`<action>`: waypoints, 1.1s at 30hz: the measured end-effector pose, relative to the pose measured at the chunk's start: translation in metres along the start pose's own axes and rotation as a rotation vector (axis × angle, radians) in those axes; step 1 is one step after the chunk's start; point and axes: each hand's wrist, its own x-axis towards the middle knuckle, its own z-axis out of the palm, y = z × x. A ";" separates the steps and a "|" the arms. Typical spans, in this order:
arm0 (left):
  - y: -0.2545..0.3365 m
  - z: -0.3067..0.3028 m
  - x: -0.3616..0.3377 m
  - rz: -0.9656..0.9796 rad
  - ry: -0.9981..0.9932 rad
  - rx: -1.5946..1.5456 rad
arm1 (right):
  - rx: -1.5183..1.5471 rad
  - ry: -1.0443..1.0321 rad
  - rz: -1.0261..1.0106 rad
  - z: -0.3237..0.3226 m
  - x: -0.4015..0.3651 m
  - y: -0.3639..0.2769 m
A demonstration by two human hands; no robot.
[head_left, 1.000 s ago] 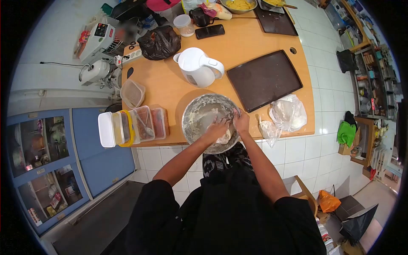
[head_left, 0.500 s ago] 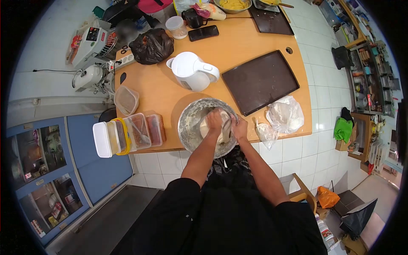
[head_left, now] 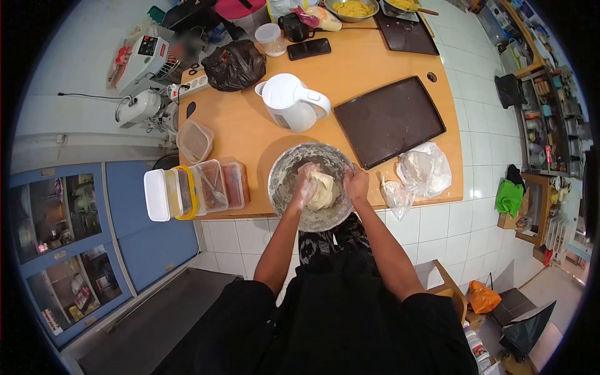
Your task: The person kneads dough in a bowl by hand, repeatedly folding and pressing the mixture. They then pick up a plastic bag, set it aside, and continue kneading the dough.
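A metal bowl (head_left: 279, 187) smeared with flour stands at the table's front edge. Pale dough (head_left: 323, 191) lies inside it. My left hand (head_left: 307, 185), dusted with flour, is in the bowl against the dough's left side; its fingers are blurred, and whether they grip the dough cannot be made out. My right hand (head_left: 356, 184) is closed on the bowl's right rim.
Behind the bowl stands a white kettle (head_left: 290, 103). A dark baking tray (head_left: 390, 122) and plastic bags (head_left: 424, 170) are on the right. Plastic containers (head_left: 209, 187) line the left front edge; a black bag (head_left: 234, 65) and phone (head_left: 309, 49) lie farther back.
My left hand has moved from on top of the dough to its left side, uncovering more of the dough. My right hand stays at the rim. The whole view has shifted slightly.
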 end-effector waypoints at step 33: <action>0.139 -0.010 -0.033 -0.072 -0.251 1.112 | -0.010 0.047 0.068 -0.005 0.004 -0.004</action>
